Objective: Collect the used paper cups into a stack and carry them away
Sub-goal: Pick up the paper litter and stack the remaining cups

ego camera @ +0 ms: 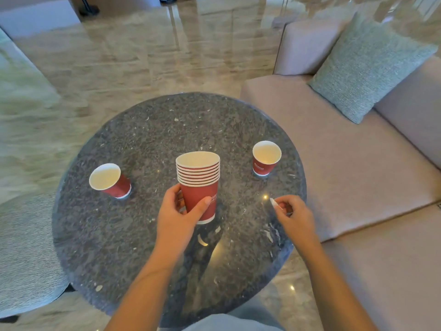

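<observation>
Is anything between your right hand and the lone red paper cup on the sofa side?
Nothing. The head view shows only a bare stretch of the round dark speckled stone table between the right hand and that upright red paper cup.

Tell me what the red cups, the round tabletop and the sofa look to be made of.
Stack of red paper cups, gripped by the left hand: paper, matte red outside, cream inside, thin rolled rims. Round dark tabletop: likely polished stone, speckled and mirroring lights. Beige sofa: woven fabric, matte, by its fine texture. The right hand pinches a small white scrap, material unclear.
</observation>
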`<state>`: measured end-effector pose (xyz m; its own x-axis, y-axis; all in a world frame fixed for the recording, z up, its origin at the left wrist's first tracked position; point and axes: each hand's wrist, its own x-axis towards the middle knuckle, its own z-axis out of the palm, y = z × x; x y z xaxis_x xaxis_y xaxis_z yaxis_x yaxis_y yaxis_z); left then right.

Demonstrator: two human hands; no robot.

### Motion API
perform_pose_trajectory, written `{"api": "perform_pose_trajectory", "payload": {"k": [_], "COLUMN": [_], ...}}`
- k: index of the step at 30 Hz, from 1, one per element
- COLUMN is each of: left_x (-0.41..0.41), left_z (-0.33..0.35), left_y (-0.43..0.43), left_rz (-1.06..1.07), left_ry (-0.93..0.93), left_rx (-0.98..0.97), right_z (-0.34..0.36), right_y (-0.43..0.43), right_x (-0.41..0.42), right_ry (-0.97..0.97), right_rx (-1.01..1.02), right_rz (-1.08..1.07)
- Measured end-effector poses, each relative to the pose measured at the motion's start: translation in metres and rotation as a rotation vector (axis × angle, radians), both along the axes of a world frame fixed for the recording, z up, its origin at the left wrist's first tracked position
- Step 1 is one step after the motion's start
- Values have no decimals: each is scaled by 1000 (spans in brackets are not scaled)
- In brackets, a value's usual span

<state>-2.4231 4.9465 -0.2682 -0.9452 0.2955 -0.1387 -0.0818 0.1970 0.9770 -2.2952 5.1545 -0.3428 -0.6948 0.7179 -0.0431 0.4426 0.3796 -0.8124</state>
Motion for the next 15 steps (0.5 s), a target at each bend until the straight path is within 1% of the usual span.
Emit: {"api": "perform_pose_trajectory", "payload": {"k": [7, 15], "left_x": [-10, -30], "left_z": [-5, -13], "left_y": [14, 20], "left_rz": [10, -39], "left_ry": [-31, 5], "left_rx": [-24, -77], "right_z": [-17, -36], "right_y": [8, 7], "right_x": [-18, -27], "right_ry": [-137, -189], "right_rx": [-36, -56], "right_rz": [38, 41]}}
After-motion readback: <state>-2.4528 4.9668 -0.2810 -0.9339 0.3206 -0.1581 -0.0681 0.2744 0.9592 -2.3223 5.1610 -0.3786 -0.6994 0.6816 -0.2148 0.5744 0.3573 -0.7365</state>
